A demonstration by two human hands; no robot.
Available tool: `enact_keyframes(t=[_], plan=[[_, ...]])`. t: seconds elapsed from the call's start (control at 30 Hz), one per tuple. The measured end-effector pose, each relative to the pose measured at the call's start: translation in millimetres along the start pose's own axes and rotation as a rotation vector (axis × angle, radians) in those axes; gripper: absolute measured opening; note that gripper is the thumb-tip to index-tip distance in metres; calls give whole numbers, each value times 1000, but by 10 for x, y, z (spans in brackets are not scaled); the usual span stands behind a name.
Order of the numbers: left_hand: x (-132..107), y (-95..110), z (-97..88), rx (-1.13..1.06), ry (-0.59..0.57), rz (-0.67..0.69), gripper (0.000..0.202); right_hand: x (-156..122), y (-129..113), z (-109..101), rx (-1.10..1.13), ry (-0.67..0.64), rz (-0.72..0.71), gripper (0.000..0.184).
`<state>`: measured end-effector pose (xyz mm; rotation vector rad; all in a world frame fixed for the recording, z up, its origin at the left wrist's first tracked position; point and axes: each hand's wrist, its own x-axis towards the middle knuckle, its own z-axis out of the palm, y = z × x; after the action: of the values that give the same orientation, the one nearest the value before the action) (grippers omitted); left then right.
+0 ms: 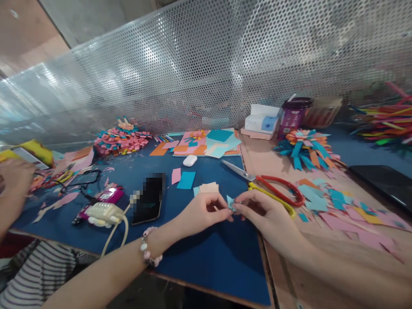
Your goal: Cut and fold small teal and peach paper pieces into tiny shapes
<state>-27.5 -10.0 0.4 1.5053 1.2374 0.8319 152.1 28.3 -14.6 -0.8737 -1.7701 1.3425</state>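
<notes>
A small piece of light-blue paper [230, 201] is pinched between my two hands, its pointed corner sticking up. My left hand [209, 209], with a beaded bracelet on its wrist, grips it from the left between thumb and fingers. From the other side my right hand [262, 210] holds it with thumb and forefinger. Just behind my hands lie cream paper pieces [209, 187] and a blue paper rectangle [186, 180]. Scissors [257, 178] with red and yellow handles rest beyond my right hand, blades pointing to the far left.
A phone [148, 199] and a white power strip [104, 213] lie to the left, near another person's hand [16, 180]. Paper scraps [357, 219] cover the right side. Behind stand a purple cup [294, 116], a paper flower bundle [305, 148] and a perforated metal screen [206, 64].
</notes>
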Motion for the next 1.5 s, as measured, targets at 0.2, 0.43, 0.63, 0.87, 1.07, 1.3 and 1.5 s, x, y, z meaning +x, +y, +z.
enact_keyframes(t=[0.2,0.43,0.63,0.87,1.07,1.3,1.5], plan=[[12,9,3,45,17,-29,19,-4,-25,-3,-18,27,12,16],[7,0,4,45,43,-15,16,22,-8,7,60,17,15,25],[11,-33,-6,13,72,-16,14,48,-5,-15,-39,-114,23,18],[12,-17,-7,26,58,-8,17,66,-41,-39,32,-150,65,20],[2,-31,-5,44,44,1,20,68,17,-32,83,-156,80,25],[-17,-57,-14,92,45,-7,19,83,-1,-51,134,-186,86,26],[-25,-34,-19,111,30,-11,16,82,-24,-68,151,-189,89,26]])
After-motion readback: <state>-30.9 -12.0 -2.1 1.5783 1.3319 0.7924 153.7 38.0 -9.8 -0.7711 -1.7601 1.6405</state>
